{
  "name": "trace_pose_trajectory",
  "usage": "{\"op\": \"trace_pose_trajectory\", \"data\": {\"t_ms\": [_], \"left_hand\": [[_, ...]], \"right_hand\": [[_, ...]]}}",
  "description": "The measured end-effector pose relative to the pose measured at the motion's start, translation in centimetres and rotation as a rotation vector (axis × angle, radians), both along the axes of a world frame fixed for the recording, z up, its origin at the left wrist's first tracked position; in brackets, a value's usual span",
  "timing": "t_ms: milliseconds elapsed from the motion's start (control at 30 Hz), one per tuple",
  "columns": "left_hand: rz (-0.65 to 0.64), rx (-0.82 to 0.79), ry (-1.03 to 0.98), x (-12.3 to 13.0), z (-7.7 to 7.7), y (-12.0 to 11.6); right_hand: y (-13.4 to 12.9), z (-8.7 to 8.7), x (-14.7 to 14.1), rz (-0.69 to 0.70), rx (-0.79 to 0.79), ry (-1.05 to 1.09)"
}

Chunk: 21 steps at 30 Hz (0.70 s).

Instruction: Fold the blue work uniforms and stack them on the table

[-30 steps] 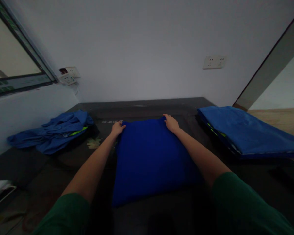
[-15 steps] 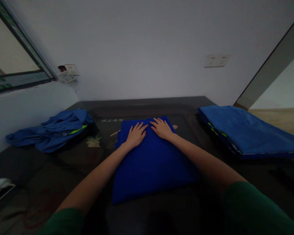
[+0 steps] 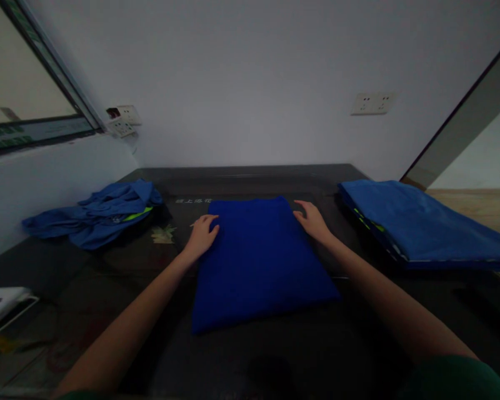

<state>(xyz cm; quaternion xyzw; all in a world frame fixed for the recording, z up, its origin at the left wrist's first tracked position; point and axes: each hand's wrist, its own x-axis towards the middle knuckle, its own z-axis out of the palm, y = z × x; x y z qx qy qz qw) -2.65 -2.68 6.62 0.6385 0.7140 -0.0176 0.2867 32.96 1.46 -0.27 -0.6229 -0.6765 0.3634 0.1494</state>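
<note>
A dark blue folded cloth (image 3: 260, 266) lies flat in front of me on the dark table. At its upper left edge is my left hand (image 3: 202, 235), the thumb over the fabric and the fingers bent along the side. My right hand (image 3: 313, 221) is beside the upper right edge, thumb and forefinger spread apart with nothing between them. Neither hand grips the cloth. The undersides of the fingers are partly hidden.
Crumpled blue clothing (image 3: 104, 214) with a lime trim lies at the left. A stack of folded blue fabric (image 3: 420, 222) sits at the right. A white device (image 3: 4, 304) is at the left edge. Behind the dark table (image 3: 241, 176) rises a wall with sockets (image 3: 373, 104).
Both hands have moved outward from the top of the cloth, the left to its left edge and the right to its right edge. The cloth's outline looks straighter now.
</note>
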Motion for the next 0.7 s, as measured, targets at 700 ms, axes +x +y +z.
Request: {"op": "trace_pose_trajectory", "data": {"t_ms": [700], "left_hand": [[0.837,-0.367,-0.821,-0.3,6.6,-5.2]], "right_hand": [[-6.0,7.3,2.2,-0.109,-0.553,0.461]]}}
